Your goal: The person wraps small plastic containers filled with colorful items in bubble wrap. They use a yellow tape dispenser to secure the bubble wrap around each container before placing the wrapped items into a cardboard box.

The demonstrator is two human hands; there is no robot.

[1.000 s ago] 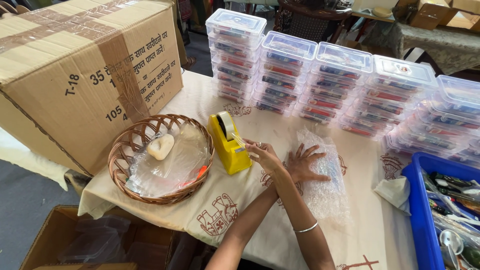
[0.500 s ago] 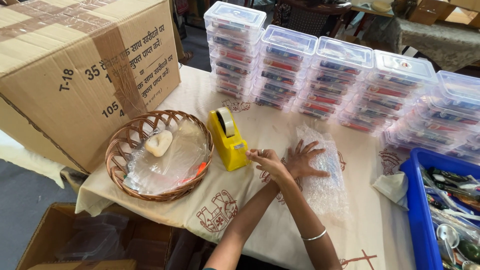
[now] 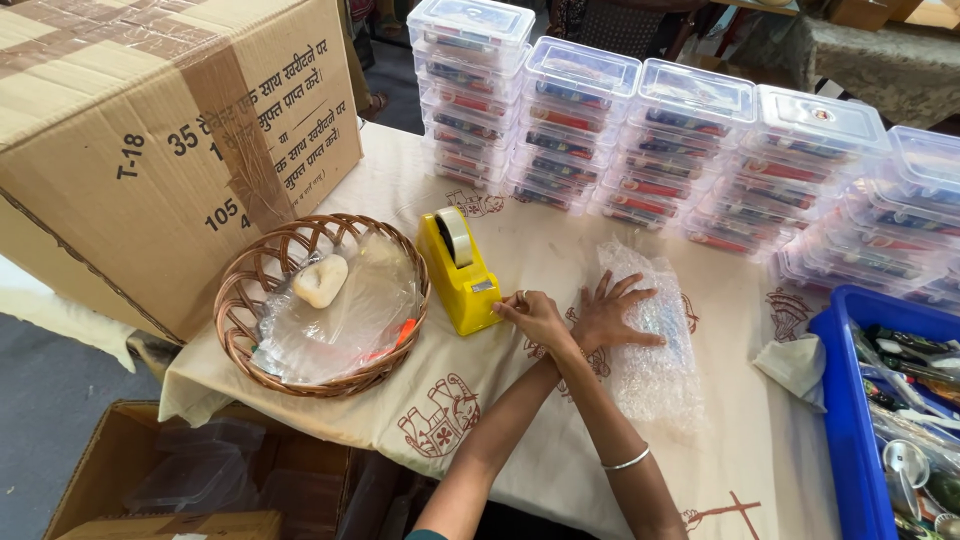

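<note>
Left hand: fingers pinched together at the yellow tape dispenser; whether they held tape could not be told. Right hand: fingers spread flat on bubble-wrap parcel, right of dispenser; bare table beyond.

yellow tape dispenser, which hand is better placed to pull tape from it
Likely the left hand: its fingers sit right beside the yellow plastic tape dispenser, at its cutter end. The right hand lies spread flat on the clear bubble-wrap bundle, farther off, pinning it down.
</note>
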